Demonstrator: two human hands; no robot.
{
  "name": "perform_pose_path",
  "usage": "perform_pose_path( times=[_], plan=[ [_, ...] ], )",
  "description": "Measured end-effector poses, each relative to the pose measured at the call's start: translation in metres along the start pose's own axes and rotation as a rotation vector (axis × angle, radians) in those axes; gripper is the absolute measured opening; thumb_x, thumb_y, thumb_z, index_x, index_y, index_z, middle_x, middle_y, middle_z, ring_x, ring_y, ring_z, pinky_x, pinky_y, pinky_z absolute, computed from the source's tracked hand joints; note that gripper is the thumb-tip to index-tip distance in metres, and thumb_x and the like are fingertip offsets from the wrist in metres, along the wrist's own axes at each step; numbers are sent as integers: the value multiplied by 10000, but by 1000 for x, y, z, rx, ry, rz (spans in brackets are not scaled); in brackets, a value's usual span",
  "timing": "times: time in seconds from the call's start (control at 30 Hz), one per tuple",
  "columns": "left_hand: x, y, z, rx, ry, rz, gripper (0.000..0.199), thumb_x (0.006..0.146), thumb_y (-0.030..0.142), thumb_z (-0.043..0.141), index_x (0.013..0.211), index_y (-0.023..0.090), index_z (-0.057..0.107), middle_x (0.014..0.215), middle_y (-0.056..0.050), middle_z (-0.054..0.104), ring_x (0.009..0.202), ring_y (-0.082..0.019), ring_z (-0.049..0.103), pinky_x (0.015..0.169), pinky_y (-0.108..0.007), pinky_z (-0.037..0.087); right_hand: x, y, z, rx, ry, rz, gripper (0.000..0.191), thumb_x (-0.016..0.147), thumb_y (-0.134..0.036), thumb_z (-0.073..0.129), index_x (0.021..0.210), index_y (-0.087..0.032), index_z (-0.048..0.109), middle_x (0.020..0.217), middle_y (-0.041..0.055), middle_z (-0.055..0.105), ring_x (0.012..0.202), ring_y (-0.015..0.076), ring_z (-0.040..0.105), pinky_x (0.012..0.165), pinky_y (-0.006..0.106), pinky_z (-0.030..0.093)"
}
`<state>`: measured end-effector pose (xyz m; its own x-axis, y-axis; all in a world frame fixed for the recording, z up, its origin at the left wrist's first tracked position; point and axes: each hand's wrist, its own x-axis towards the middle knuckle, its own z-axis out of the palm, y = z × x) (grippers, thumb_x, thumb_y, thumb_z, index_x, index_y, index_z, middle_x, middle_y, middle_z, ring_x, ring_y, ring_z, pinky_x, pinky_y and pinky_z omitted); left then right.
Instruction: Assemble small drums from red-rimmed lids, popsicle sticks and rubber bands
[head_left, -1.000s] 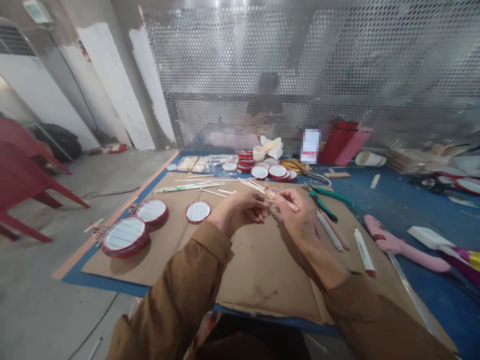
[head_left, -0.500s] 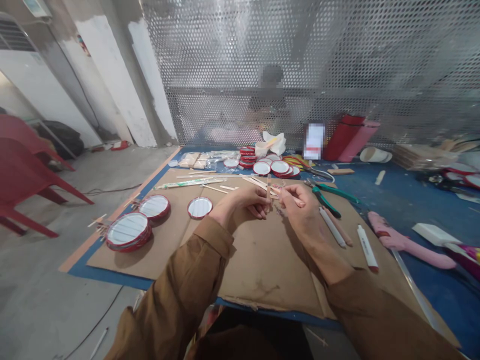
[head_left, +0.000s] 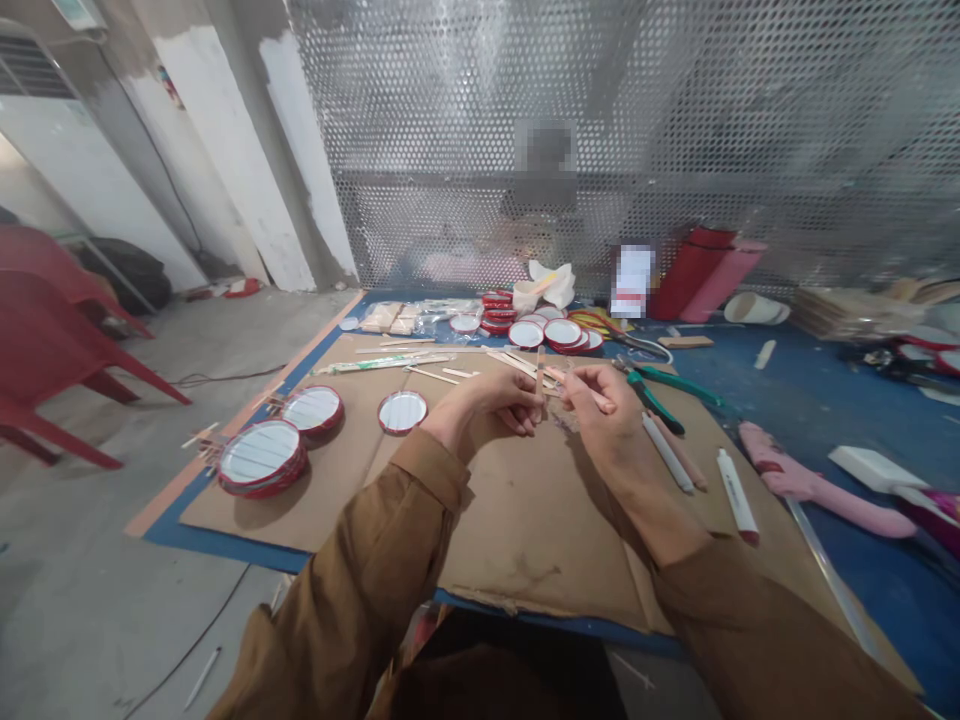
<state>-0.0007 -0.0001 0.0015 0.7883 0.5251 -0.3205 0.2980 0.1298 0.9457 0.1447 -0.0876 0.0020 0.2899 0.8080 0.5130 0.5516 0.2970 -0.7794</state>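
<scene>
Since earlier frame, R hand (head_left: 613, 430) shifts slightly off upright stick (head_left: 540, 366), pinched by L hand (head_left: 511, 398) over cardboard (head_left: 525, 500). R fingers curl closed round slim pink item (head_left: 603, 403). Step, prob.: two-handed fine work; next calls for steady L pinch.

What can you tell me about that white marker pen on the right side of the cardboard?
The marker pen has a slim white barrel, plastic by its look, with a dark red end towards the person and small dark print too blurred to read. It lies on its side, slightly aslant, on the cardboard, left of the pink tool. Only the cardboard seems to touch it.
</scene>
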Motion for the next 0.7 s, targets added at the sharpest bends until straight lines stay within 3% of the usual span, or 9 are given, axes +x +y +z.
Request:
perform_pose_path(
  times=[0.7],
  plan=[
    [-3, 4, 3, 10, 23, -23, 148, 840, 199, 602, 736, 101, 562, 583, -26, 644, 528, -111, 646, 564, -229, 535, -1, 0, 0, -80, -51, 15, 300, 833, -499, 519, 829, -214, 614, 746, 32, 679, 651, 186, 604, 601, 282, 432]
  ],
)
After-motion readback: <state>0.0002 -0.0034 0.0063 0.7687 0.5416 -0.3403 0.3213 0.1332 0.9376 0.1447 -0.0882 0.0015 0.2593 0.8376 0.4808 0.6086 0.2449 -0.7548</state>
